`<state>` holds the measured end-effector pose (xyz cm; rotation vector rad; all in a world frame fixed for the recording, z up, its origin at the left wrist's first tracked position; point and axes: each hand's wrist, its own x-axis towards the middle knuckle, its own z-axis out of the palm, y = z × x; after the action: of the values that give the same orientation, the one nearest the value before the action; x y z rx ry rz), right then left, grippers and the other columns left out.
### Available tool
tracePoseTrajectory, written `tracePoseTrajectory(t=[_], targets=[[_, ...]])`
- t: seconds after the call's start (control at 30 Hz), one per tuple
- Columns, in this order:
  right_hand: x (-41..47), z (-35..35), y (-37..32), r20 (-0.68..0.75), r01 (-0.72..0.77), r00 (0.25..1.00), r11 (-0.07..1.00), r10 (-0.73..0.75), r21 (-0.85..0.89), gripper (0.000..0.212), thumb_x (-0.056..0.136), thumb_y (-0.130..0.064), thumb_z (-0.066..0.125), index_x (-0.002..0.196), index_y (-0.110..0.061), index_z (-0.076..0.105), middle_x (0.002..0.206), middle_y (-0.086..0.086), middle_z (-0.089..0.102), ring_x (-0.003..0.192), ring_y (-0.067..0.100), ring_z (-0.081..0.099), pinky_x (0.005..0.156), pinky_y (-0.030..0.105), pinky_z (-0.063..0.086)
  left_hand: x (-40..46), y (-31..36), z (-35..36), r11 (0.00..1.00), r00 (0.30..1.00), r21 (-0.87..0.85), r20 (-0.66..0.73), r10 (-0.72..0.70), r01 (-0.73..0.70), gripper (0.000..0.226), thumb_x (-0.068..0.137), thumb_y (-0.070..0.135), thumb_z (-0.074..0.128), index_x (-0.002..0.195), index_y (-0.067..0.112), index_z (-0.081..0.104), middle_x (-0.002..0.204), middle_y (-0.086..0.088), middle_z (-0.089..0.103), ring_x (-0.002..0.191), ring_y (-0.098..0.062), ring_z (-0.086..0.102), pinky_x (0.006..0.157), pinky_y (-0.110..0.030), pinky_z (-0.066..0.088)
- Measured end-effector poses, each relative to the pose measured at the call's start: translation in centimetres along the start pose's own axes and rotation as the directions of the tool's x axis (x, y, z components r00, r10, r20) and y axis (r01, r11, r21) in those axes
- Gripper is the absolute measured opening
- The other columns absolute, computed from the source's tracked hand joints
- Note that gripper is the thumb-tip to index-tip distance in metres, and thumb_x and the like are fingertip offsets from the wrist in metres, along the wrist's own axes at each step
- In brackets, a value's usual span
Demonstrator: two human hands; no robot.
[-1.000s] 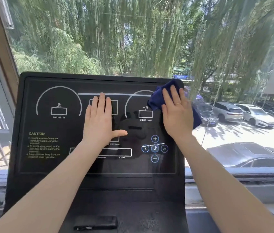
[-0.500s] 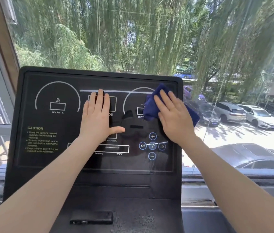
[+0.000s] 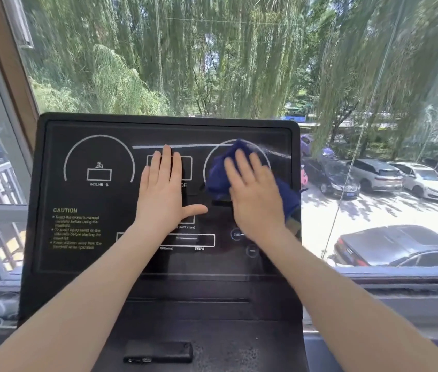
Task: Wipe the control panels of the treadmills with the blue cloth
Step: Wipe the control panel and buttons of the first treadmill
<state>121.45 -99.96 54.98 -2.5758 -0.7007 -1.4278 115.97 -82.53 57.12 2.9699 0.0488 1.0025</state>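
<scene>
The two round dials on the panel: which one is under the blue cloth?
The right dial, beneath the right hand pressing the blue cloth. The left dial, marked INCLINE, is uncovered.

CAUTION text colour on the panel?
Yellow CAUTION text on the black glossy control panel, head view.

A wide window (image 3: 212,55) fills the background, with a brown frame (image 3: 8,68) slanting down its left side. Through the glass hang green willow trees (image 3: 239,63). Lower right, parked cars sit in a sunlit lot: a white car (image 3: 427,181), a dark car (image 3: 333,181), and a grey car (image 3: 405,248) nearest. A small black device (image 3: 158,351) lies on the dark ledge below.
</scene>
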Motion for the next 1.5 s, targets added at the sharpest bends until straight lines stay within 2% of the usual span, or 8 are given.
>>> tracePoseTrajectory(t=[0.2, 0.43, 0.67, 0.83, 0.93, 1.13, 1.3, 1.5], targets=[[-1.6, 0.1, -1.1, 0.027, 0.113, 0.993, 0.994, -0.113, -0.011, 0.05, 0.086, -0.019, 0.039, 0.134, -0.012, 0.05, 0.142, 0.01, 0.046, 0.13, 0.034, 0.04, 0.107, 0.043, 0.025, 0.1, -0.3, 0.0, 0.998, 0.999, 0.026, -0.005, 0.05, -0.05, 0.121, 0.064, 0.07, 0.06, 0.147, 0.003, 0.003, 0.155, -0.016, -0.004, 0.144, -0.03, -0.002, 0.115, -0.041, 0.0], [1.5, 0.1, -0.5, -0.112, -0.211, 0.971, 0.977, 0.212, 0.018, 0.053, 0.083, -0.013, 0.049, 0.136, -0.008, 0.048, 0.14, 0.016, 0.045, 0.129, 0.04, 0.041, 0.101, 0.05, 0.036, 0.1, -0.7, 0.5, 0.998, 0.998, 0.035, -0.051, 0.045, -0.043, 0.119, 0.062, 0.077, 0.05, 0.147, 0.006, 0.008, 0.156, -0.013, 0.004, 0.144, -0.03, 0.001, 0.114, -0.043, -0.001], [0.4, -0.4, 0.7, 0.089, 0.268, 0.961, 0.962, -0.263, -0.054, 0.051, 0.09, -0.027, 0.036, 0.139, -0.018, 0.044, 0.147, 0.009, 0.039, 0.132, 0.033, 0.038, 0.106, 0.044, 0.025, 0.1, -0.8, 0.4, 0.998, 0.997, 0.002, -0.051, 0.065, -0.065, 0.121, 0.062, 0.072, 0.06, 0.147, 0.005, 0.006, 0.156, -0.014, 0.002, 0.144, -0.031, 0.0, 0.115, -0.041, 0.001], [4.1, -2.1, 6.1, 0.062, -0.111, 0.992, 0.993, 0.114, -0.042, 0.058, 0.091, -0.036, 0.021, 0.143, -0.014, 0.037, 0.149, 0.013, 0.034, 0.134, 0.04, 0.031, 0.105, 0.052, 0.03, 0.0, -0.7, 0.4, 0.998, 0.997, 0.036, -0.052, 0.055, -0.053, 0.119, 0.065, 0.077, 0.044, 0.147, 0.004, -0.001, 0.156, -0.014, -0.004, 0.143, -0.032, -0.002, 0.115, -0.041, 0.003], [4.1, -2.0, 6.1, 0.037, -0.183, 0.982, 0.983, 0.183, -0.015, 0.059, 0.092, -0.036, 0.02, 0.145, -0.012, 0.033, 0.15, 0.014, 0.03, 0.136, 0.04, 0.027, 0.107, 0.051, 0.027, -0.1, -0.5, 0.4, 0.997, 0.999, 0.059, -0.012, 0.046, -0.045, 0.117, 0.068, 0.077, 0.041, 0.146, 0.003, -0.004, 0.155, -0.015, -0.008, 0.143, -0.032, -0.003, 0.115, -0.04, 0.004], [0.9, -1.7, 6.6, 0.078, 0.209, 0.976, 0.974, -0.202, -0.089, 0.05, 0.09, -0.029, 0.036, 0.137, -0.016, 0.048, 0.144, 0.009, 0.043, 0.129, 0.035, 0.04, 0.101, 0.045, 0.031, -0.4, -0.4, 0.9, 0.996, 0.993, 0.085, -0.104, 0.05, -0.042, 0.113, 0.06, 0.074, 0.045, 0.143, -0.001, 0.026, 0.15, -0.022, 0.023, 0.137, -0.041, 0.023, 0.11, -0.048, 0.024], [3.0, -2.6, 8.7, 0.03, -0.068, 0.997, 0.995, 0.066, 0.077, 0.051, 0.091, -0.025, 0.031, 0.136, -0.008, 0.047, 0.143, 0.016, 0.042, 0.131, 0.044, 0.035, 0.103, 0.055, 0.034, -1.0, -0.1, 1.1, 0.996, 0.981, 0.076, -0.186, 0.059, -0.045, 0.109, 0.059, 0.066, 0.061, 0.139, -0.002, 0.032, 0.146, -0.025, 0.03, 0.132, -0.043, 0.033, 0.105, -0.051, 0.031], [-3.2, -1.8, 6.0, 0.082, 0.21, 0.975, 0.978, -0.208, -0.01, 0.048, 0.09, -0.021, 0.036, 0.136, -0.012, 0.048, 0.144, 0.011, 0.042, 0.13, 0.036, 0.038, 0.103, 0.048, 0.028, -3.4, 0.0, 1.1, 0.984, 0.951, 0.015, -0.257, 0.174, -0.176, 0.087, 0.068, 0.049, 0.067, 0.134, 0.003, 0.034, 0.143, -0.028, 0.033, 0.126, -0.044, 0.041, 0.103, -0.05, 0.034]])
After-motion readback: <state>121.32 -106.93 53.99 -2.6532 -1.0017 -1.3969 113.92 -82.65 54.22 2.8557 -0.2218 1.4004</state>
